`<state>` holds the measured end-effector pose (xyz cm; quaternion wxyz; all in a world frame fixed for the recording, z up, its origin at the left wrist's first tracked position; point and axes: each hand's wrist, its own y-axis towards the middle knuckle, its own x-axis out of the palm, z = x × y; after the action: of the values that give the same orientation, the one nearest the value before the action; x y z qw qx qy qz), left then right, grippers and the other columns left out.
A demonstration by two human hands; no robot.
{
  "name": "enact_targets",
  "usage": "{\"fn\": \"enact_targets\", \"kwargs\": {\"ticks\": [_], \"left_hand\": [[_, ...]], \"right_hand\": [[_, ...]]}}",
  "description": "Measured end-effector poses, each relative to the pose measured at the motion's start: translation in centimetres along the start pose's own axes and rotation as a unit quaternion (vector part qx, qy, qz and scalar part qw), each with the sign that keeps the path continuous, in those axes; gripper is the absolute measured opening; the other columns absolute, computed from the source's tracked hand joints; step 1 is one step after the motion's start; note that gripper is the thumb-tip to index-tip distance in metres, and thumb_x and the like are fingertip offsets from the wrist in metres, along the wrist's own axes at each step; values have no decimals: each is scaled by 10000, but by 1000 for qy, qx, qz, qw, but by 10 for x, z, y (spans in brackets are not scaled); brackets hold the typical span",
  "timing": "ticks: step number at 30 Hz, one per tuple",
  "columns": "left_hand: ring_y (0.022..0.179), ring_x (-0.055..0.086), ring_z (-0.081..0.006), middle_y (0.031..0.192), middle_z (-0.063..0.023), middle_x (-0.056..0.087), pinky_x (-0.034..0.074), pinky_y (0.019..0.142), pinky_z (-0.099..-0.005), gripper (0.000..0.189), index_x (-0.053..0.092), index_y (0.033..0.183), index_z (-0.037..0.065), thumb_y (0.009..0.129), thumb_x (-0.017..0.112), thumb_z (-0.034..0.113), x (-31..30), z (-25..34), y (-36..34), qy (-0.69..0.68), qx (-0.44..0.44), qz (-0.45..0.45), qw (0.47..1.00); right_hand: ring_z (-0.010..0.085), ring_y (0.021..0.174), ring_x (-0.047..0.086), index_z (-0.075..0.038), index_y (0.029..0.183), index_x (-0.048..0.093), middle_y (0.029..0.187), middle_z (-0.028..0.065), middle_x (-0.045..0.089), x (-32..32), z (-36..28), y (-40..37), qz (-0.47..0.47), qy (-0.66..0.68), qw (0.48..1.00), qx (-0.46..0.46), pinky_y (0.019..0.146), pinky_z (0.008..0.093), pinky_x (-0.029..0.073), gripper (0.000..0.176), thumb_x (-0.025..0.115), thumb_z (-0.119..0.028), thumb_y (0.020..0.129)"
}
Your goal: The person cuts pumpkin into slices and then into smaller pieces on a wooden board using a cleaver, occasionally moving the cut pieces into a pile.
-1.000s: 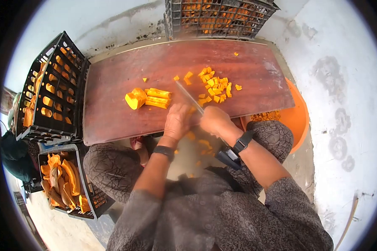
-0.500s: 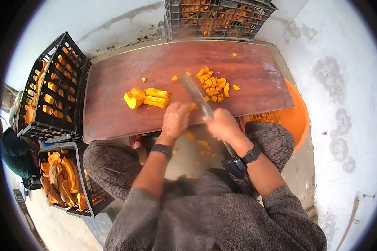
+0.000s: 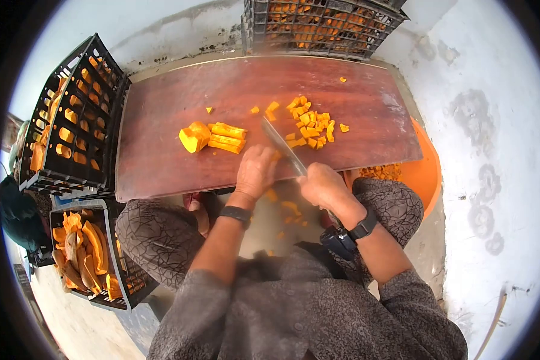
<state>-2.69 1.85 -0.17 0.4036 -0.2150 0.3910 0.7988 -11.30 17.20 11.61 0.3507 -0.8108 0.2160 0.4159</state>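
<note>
Knife [image 3: 282,147] blade slants across worktop [image 3: 162,108] mid-frame, right hand [image 3: 323,185] fingers closed round its handle. Left hand [image 3: 256,171] curled at the worktop's lower edge; cannot tell what it holds.

The reddish-brown wooden surface [image 3: 162,120] carries a thick orange chunk [image 3: 192,138] left of centre, with cut strips [image 3: 227,138] touching its right side. Right of centre lies a loose heap of diced cubes [image 3: 311,123]. A few stray cubes [image 3: 342,79] sit apart, toward the far edge.
</note>
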Motion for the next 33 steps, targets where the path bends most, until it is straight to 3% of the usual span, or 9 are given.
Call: {"fn": "enact_targets", "kwargs": {"ticks": [4,6,9,16,25,28,30,31,33], "left_hand": [[929,569,-404,937,-179,572,482,819,-475,241,598,994,50,770,677,16,0,2,1,-4,-5,2,1000],[917,568,-404,926,-179,567,482,811,-477,233,591,976,51,764,679,12,-1,2,1,-7,4,11,1000],[899,566,-402,904,-174,561,482,788,-481,216,579,945,51,759,679,7,2,0,1,-2,7,9,1000],[885,569,-394,889,-165,564,486,765,-481,202,582,922,49,752,682,7,1,3,3,-9,26,31,999],[906,588,-381,905,-153,591,505,783,-467,191,603,928,56,762,694,39,9,1,1,12,-7,20,1000],[903,593,-384,902,-154,597,507,789,-474,185,610,936,53,770,691,44,7,2,3,10,-13,15,1000],[902,595,-386,905,-158,600,508,792,-477,186,616,944,52,773,688,45,4,-1,1,9,-22,6,1000],[907,596,-390,917,-163,606,510,798,-475,191,618,954,50,775,683,41,4,-2,1,10,-12,9,1000],[912,597,-394,930,-169,612,511,804,-472,197,621,964,48,776,677,37,4,-3,0,10,-7,15,1000]], "right_hand": [[349,555,660,104,801,659,607,221,633,-6,-12,9,-53,-12,998,19,589,436,534,344,569,-197,943],[420,917,673,-1,890,711,941,248,698,-4,-19,17,-66,-32,996,41,808,479,531,212,563,-146,848],[390,899,688,-14,880,719,915,222,711,-18,-35,22,-139,-36,985,100,777,459,542,200,560,-126,831],[359,883,704,-29,906,740,890,206,719,-10,-32,24,-90,-57,993,58,762,440,548,208,571,-111,815],[359,1009,681,-38,975,742,1048,204,709,-2,-33,26,-85,-25,993,74,839,430,546,254,556,-146,842],[344,925,707,-34,984,732,1028,223,709,-2,-37,38,-66,-22,997,27,805,414,555,258,542,-144,849],[314,737,716,-12,991,697,878,201,719,-11,-37,37,-92,67,990,78,670,415,565,240,532,-112,848],[314,737,716,-12,991,697,878,201,719,-7,-28,39,-94,66,990,77,670,415,565,240,532,-112,848],[253,576,667,22,980,647,706,151,670,3,-6,44,-64,230,966,101,515,398,532,200,539,-106,870]]}}
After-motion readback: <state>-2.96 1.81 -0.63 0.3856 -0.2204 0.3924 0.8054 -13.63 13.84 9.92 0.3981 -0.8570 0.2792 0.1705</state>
